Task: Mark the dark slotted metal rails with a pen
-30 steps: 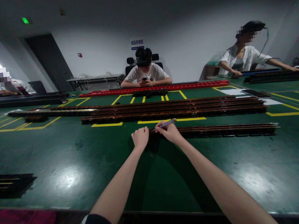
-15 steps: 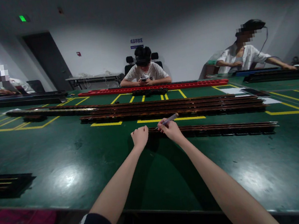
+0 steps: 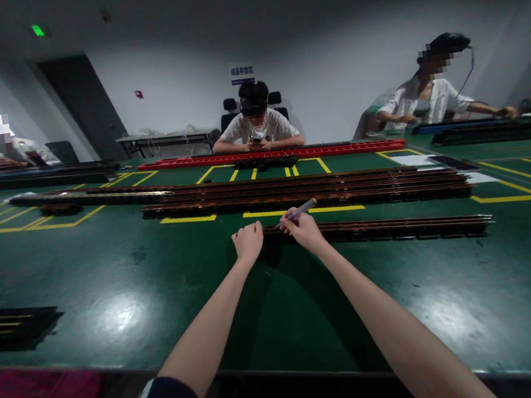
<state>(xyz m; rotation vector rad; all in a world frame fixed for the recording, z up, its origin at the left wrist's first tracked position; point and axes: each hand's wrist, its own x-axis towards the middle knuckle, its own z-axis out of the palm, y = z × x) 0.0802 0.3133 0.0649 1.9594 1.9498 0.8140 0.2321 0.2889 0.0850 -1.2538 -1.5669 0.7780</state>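
Observation:
A long dark strip with copper-coloured lines (image 3: 398,229) lies on the green table (image 3: 162,306), stretching to the right from between my hands. My left hand (image 3: 248,243) is closed at the strip's left end; whether its fingers grip the strip is hidden. In my right hand (image 3: 303,230) is a pen-like tool (image 3: 302,209), its capped end pointing up and right and its thin tip down toward the strip beside my left hand. Just beyond my hands lies a bundle of similar long strips (image 3: 304,191).
Red rails (image 3: 337,148) lie across the far side, with a seated person (image 3: 258,124) behind them. Another person (image 3: 434,99) reaches over dark rails at the right; a third (image 3: 31,151) sits far left. A short dark bundle (image 3: 11,325) lies near left.
My hands and the pen-like tool hold nearly the same position. The person at the right has drawn the outstretched hand slightly back, and the other arm has moved left.

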